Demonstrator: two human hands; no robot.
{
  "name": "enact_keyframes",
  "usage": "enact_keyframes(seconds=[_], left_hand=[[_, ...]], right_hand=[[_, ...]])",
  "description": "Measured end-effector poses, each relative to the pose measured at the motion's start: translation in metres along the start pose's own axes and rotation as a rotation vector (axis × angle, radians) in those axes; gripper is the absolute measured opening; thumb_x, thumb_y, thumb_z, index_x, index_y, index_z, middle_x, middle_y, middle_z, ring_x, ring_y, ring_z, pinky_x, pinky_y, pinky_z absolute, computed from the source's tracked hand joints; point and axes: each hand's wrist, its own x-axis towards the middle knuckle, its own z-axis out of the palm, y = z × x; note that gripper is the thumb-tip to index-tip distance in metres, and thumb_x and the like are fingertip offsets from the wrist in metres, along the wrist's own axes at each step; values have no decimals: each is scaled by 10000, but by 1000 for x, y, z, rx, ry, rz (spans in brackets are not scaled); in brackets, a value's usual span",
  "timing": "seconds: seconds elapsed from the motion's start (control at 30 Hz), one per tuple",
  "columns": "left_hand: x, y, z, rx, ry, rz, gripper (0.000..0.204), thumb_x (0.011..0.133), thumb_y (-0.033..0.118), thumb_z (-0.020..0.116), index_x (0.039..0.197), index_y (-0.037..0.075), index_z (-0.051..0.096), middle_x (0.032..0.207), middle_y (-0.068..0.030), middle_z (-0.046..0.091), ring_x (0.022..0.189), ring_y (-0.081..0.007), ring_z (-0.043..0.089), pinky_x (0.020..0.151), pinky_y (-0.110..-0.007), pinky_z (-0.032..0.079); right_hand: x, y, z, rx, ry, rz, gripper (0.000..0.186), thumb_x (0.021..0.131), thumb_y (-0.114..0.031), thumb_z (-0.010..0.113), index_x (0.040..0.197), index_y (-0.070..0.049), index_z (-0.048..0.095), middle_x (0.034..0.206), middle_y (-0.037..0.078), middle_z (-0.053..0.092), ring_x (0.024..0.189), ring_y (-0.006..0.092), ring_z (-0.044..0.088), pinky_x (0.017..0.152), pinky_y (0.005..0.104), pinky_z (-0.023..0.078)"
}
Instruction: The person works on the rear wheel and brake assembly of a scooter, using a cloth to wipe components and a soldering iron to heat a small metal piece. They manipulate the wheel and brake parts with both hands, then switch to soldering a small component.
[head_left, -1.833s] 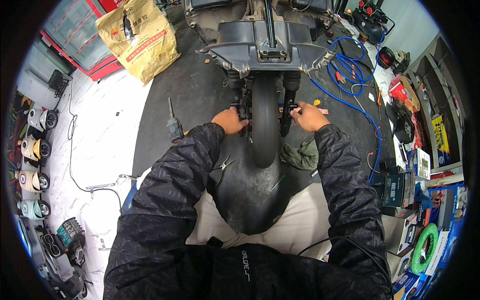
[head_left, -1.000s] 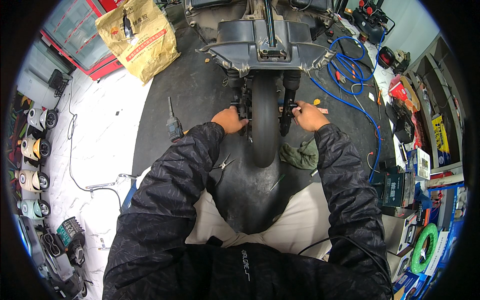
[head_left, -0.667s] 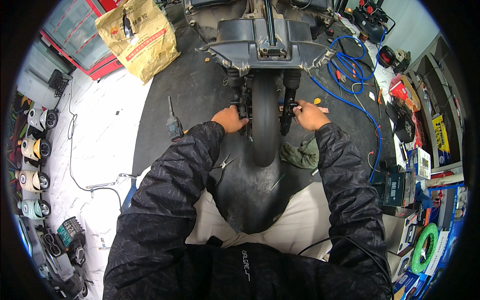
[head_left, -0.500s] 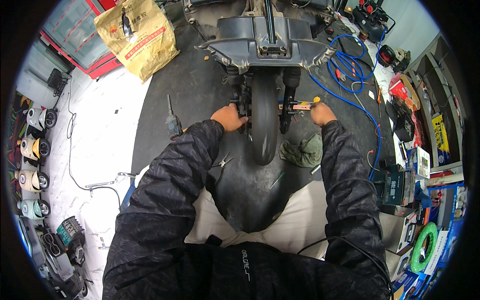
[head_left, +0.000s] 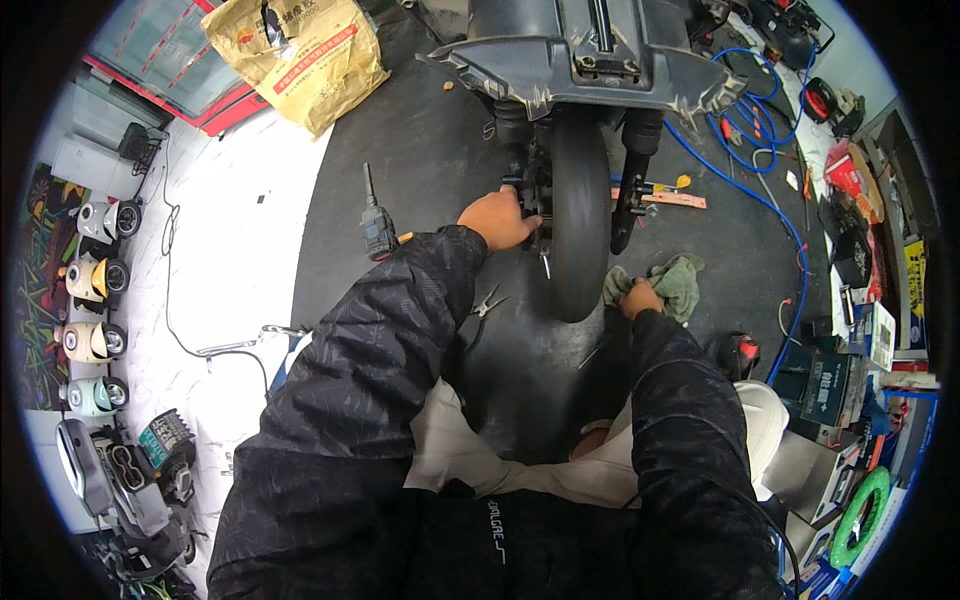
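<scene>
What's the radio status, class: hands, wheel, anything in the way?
Left hand at left fork leg. Right hand at green cloth. Wheel between fork legs. Pliers on dark mat, apart from hands.

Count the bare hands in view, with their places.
2: the left hand at the dark fork parts left of the tyre, the right hand on the green cloth. No others show; some fingers are hidden.
</scene>
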Motion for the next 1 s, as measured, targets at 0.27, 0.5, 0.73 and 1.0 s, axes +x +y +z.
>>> enact_keyframes(seconds=[0.27, 0.5, 0.73, 1.0], left_hand=[[-4, 1, 0, -28, -12, -26, 675, 967, 476, 708, 1211, -137, 569, 1046, -327, 731, 1045, -480, 721, 936, -524, 566], [-2, -2, 1, -15, -2, 0, 705, 961, 514, 705, 1229, -126, 577, 1067, -311, 729, 1055, -471, 710, 942, -518, 554], [-1, -2, 2, -15, 7, 15, 717, 956, 519, 711, 1220, -136, 584, 1094, -310, 731, 1081, -460, 714, 959, -503, 562], [2, 1, 3, 52, 0, -2, 689, 925, 488, 751, 1248, -101, 597, 1213, -258, 730, 1146, -390, 722, 982, -462, 569]], right_hand=[[-31, 2, 49, -122, -148, 202, 395, 1011, -363, 584, 1256, -92, 736, 1359, 199, 705, 1279, 381, 667, 1049, 498, 539], [6, -20, -74, -275, -109, 79, 542, 942, -438, 684, 1300, -35, 739, 1358, 195, 713, 1205, 398, 708, 1015, 476, 566], [-40, -59, -271, -151, 142, -375, 330, 946, -301, 702, 1130, -41, 788, 1106, 225, 772, 1028, 427, 730, 917, 464, 570], [-105, -112, -277, 374, 938, -688, 383, 942, -162, 715, 1322, -113, 727, 932, 200, 752, 794, 322, 725, 716, 370, 558]])
